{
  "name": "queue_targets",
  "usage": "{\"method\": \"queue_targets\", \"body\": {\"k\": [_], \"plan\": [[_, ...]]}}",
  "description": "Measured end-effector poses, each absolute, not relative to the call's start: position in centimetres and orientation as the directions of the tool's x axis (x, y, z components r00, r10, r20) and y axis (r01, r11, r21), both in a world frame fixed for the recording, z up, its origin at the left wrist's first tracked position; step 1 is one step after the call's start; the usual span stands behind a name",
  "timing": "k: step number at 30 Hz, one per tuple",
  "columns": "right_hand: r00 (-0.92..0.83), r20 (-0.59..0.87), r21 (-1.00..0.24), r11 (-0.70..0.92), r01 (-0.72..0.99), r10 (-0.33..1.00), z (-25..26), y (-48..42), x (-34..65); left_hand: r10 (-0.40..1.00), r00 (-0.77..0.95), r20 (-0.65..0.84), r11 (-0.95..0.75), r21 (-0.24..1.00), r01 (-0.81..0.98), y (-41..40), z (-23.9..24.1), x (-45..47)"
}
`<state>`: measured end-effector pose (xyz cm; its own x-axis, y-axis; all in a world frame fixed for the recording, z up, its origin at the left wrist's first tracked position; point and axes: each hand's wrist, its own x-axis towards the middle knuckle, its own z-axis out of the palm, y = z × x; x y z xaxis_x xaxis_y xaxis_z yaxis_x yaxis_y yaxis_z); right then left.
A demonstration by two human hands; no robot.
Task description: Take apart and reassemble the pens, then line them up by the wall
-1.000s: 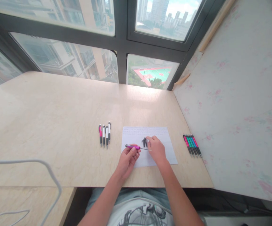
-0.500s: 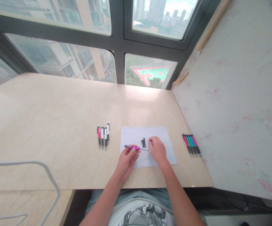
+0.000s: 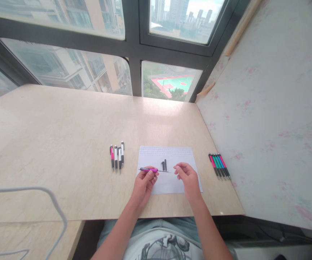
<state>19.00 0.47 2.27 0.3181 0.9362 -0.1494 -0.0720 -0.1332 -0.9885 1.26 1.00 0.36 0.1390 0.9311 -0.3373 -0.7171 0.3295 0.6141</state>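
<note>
My left hand [image 3: 144, 185] is closed around the purple barrel of a pen [image 3: 152, 170], held level above the paper. The pen's front grip is off, and a thin dark refill [image 3: 163, 171] sticks out to the right. Just right of the refill tip, my right hand [image 3: 188, 178] hovers with loosely curled fingers apart; I see nothing between them. Beyond the hands, small black pen parts [image 3: 164, 165] lie on a sheet of white paper [image 3: 184, 153] with lines of writing along its top.
A loose row of pens [image 3: 116, 157], one pink and several white, lies left of the paper. Several coloured pens [image 3: 219, 166] sit side by side by the wall at right. A white cable [image 3: 53, 198] curves over the table [image 3: 64, 144] at left. Windows stand behind.
My right hand has pulled away to the right from the refill tip, leaving it bare. My left hand with the pen has shifted slightly left.
</note>
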Motion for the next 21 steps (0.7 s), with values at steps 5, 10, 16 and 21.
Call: {"method": "queue_targets", "body": {"k": [5,10,16,21], "plan": [[0.287,-0.143,-0.987,-0.116,-0.109,0.947,3.6,-1.1,18.8,0.935,0.11,-0.338,0.31,0.626,-0.716,1.0,0.3,1.3],[0.259,-0.141,-0.989,-0.124,-0.083,0.955,3.8,-1.3,18.4,0.933,0.116,-0.342,0.318,0.629,-0.709,1.1,0.2,1.3],[0.248,-0.14,-0.99,-0.13,-0.057,0.958,3.8,-1.3,18.1,0.937,0.139,-0.319,0.321,0.637,-0.701,1.1,0.1,1.3],[0.27,-0.124,-0.992,-0.119,-0.033,0.955,3.7,-1.3,18.3,0.937,0.127,-0.325,0.314,0.626,-0.714,1.1,0.1,1.3]]}}
